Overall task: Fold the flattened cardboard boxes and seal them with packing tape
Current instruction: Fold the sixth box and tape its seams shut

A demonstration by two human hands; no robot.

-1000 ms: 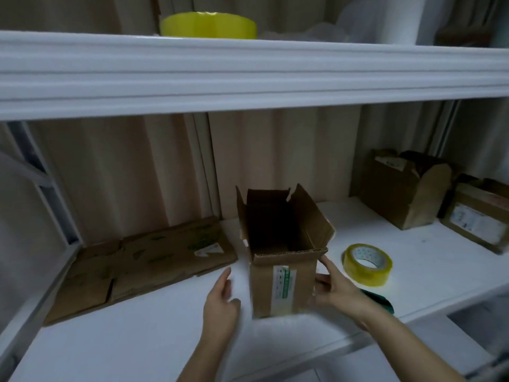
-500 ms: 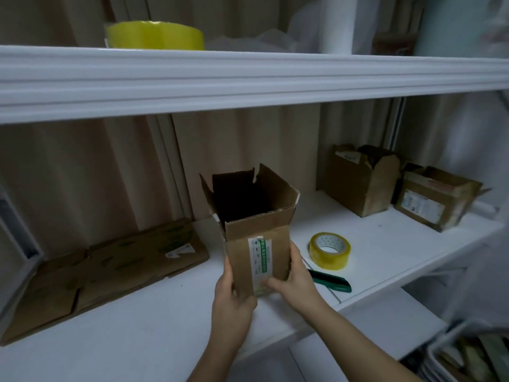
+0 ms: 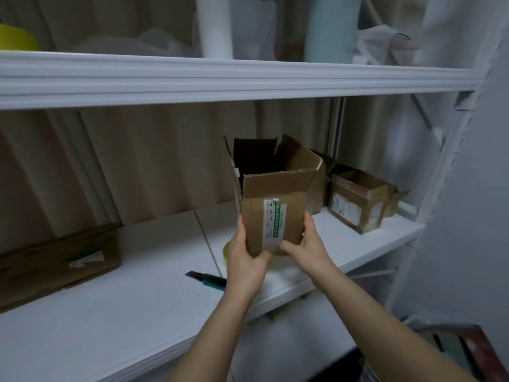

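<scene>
I hold a small brown cardboard box [image 3: 275, 205] upright in the air above the white shelf [image 3: 137, 307], its top flaps standing open and a white-green label on its front. My left hand [image 3: 245, 260] grips its lower left corner and my right hand [image 3: 305, 244] grips its lower right side. A yellow tape roll [image 3: 226, 250] peeks out behind my left hand, mostly hidden. Flattened cardboard [image 3: 57, 257] lies at the shelf's left end.
A green-handled box cutter [image 3: 209, 279] lies on the shelf by my left wrist. Two folded boxes, one [image 3: 358, 202] in full view and one [image 3: 319, 183] partly hidden, stand at the right end. The upper shelf [image 3: 248, 78] carries a yellow roll [image 3: 16, 41] and white rolls.
Both hands took hold of the box and lifted it off the shelf, carrying it to the right; my view swung right too, so the tape roll is now behind my left hand.
</scene>
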